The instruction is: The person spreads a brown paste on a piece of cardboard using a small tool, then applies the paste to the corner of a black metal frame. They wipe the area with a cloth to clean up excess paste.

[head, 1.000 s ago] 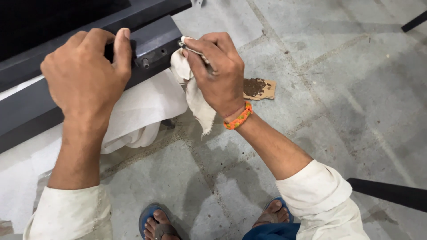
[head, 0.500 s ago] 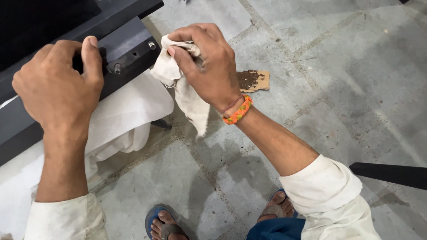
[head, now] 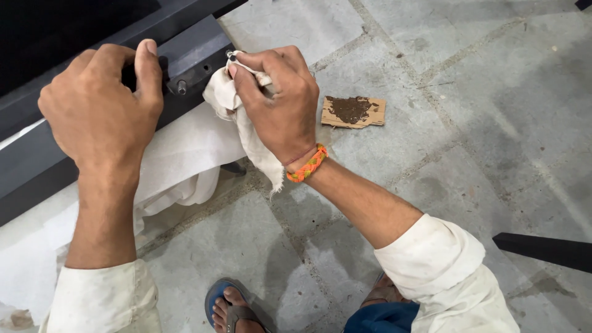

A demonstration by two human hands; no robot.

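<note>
My left hand [head: 102,111] grips the edge of a dark grey metal frame [head: 191,52] that slants across the upper left. My right hand [head: 277,105], with an orange braided band at the wrist, is closed on a white rag [head: 243,132] together with a thin metal tool whose tip [head: 232,55] shows above my fingers. The rag is pressed against the frame's end near a small bolt [head: 181,87], and its tail hangs down below my palm.
A white cloth [head: 179,160] lies spread under the frame on the grey tiled floor. A piece of cardboard [head: 353,112] with a brown smear lies right of my right hand. A black bar [head: 546,250] juts in at the right. My sandalled feet [head: 231,305] are at the bottom.
My right hand has shifted the rag and tool left along the frame's end, up against the bolt. My left hand keeps its grip on the frame.
</note>
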